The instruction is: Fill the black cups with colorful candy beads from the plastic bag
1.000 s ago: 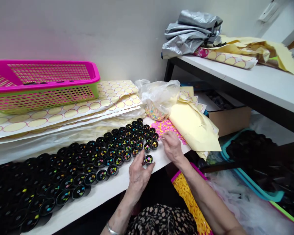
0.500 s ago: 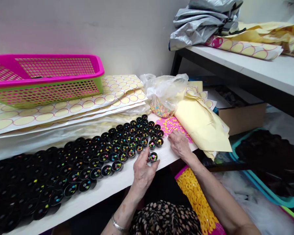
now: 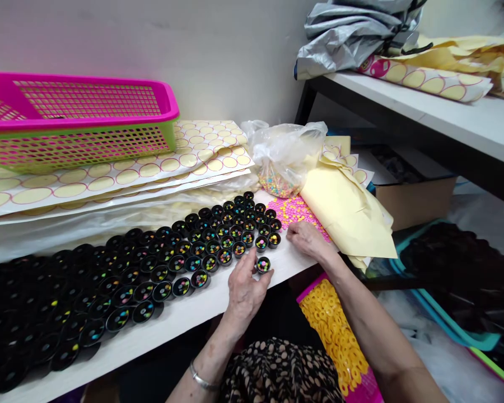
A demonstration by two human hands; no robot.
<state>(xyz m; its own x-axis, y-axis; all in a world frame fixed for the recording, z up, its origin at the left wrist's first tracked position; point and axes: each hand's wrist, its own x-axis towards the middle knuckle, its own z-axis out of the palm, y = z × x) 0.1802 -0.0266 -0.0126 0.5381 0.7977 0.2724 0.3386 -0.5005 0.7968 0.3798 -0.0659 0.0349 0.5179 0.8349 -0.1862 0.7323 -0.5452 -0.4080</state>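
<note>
My left hand [image 3: 247, 288] rests at the front edge of the white table, its thumb and fingers around a small black cup [image 3: 262, 265] with colourful beads inside. To the right, my right hand [image 3: 307, 239] is low over the tabletop with its fingers curled together; whatever they pinch is hidden. Just behind it lies a spread of pink and orange beads [image 3: 296, 210]. Many more black cups [image 3: 210, 262] stand in close rows to the left, and those near my left hand show mixed beads.
A pink and green basket [image 3: 79, 146] sits on sheets of round stickers [image 3: 143, 169] at the back. Beside them are a clear bag of beads [image 3: 277, 179] and folded yellow paper [image 3: 344, 207]. A raised shelf [image 3: 437, 112] overhangs the right. A yellow-filled packet [image 3: 336, 330] lies below.
The view has tilted slightly. My right hand's fingers are drawn in more closely beside the pink beads. My left hand stays at the same cup.
</note>
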